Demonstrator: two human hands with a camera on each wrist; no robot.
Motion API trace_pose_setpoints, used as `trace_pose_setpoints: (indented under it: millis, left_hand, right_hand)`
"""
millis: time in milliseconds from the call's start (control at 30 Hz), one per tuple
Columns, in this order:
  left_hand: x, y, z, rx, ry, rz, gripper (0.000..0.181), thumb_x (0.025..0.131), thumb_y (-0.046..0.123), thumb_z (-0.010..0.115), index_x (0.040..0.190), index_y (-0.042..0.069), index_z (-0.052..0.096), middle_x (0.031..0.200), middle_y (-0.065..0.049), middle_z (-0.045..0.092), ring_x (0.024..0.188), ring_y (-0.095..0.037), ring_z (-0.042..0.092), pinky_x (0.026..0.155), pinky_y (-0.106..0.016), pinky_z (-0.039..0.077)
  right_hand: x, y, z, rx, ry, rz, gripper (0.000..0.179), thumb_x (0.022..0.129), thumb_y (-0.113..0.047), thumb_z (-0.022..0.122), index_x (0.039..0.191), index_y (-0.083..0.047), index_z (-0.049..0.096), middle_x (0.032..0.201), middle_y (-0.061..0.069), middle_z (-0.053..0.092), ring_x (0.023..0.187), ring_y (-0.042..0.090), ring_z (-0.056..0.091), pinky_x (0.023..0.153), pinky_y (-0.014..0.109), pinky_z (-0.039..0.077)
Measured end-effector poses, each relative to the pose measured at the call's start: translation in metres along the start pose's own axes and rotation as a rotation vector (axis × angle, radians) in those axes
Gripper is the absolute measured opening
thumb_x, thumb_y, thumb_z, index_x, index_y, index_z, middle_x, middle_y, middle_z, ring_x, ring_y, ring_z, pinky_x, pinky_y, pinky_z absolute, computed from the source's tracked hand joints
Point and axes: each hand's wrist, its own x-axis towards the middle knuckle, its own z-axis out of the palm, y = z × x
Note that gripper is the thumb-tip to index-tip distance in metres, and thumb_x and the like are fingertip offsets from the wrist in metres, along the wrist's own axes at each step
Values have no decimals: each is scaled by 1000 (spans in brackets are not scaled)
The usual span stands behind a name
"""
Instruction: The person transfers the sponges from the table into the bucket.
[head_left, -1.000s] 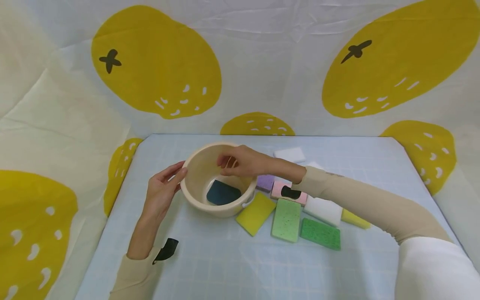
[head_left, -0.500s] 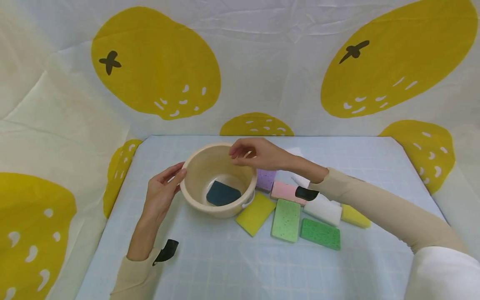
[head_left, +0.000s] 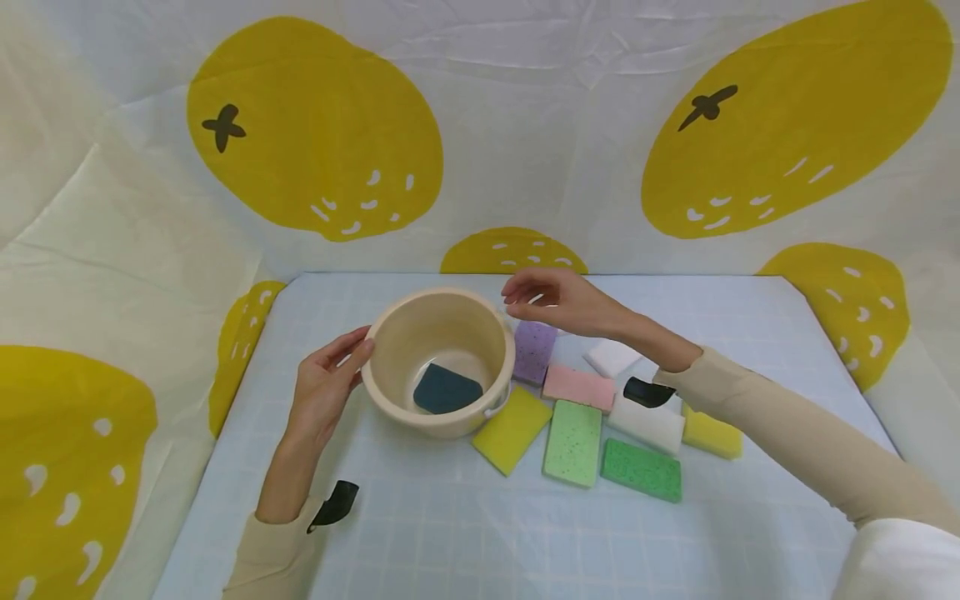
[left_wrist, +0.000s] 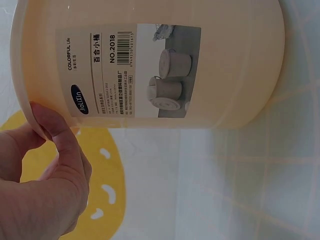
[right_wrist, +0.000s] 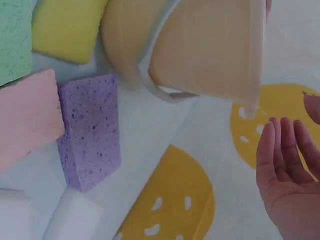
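Note:
A cream plastic bucket (head_left: pixel 416 329) stands on the table, left of the middle, with a dark blue sponge (head_left: pixel 447 390) lying on its floor. My left hand (head_left: pixel 324 387) pinches the bucket's left rim, the thumb on one side, as the left wrist view also shows. Beyond the bucket's right rim, my right hand (head_left: pixel 566 300) hovers with loosely bent fingers, holding nothing. Below it lies a purple sponge (head_left: pixel 534 354). In the right wrist view, that hand's fingers (right_wrist: pixel 268 150) are apart from the bucket wall.
Right of the bucket lie a pink sponge (head_left: pixel 579 387), a yellow sponge (head_left: pixel 513 431), a light green sponge (head_left: pixel 572 443), a green sponge (head_left: pixel 642 469) and a second yellow sponge (head_left: pixel 712 434). White blocks (head_left: pixel 649 423) lie among them. A white handle (right_wrist: pixel 147 65) hangs beside the bucket.
My right hand has risen out from over the bucket and moved right, past its rim, uncovering more sponges. The left hand keeps its grip, and the dark blue sponge stays in place.

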Motion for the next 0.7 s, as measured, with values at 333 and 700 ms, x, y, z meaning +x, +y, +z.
trace_pose_setpoints:
  millis: [333, 700]
  left_hand:
    - [0, 1, 0, -2, 1, -6, 58, 94, 30, 78, 141, 2, 61, 134, -9, 62, 107, -9, 67, 90, -21, 57]
    - [-1, 2, 2, -3, 3, -8, 56, 94, 29, 78, 141, 3, 61, 132, -8, 62, 110, -12, 66, 91, -21, 57]
  right_hand:
    - [-26, 19, -20, -6, 100, 87, 27, 100, -10, 70, 125, -3, 65, 122, 13, 66, 115, 21, 62, 97, 29, 55]
    - [-55, 43, -36, -11, 220, 163, 29, 101, -13, 68, 128, -2, 64, 124, 12, 65, 115, 17, 62, 95, 22, 54]
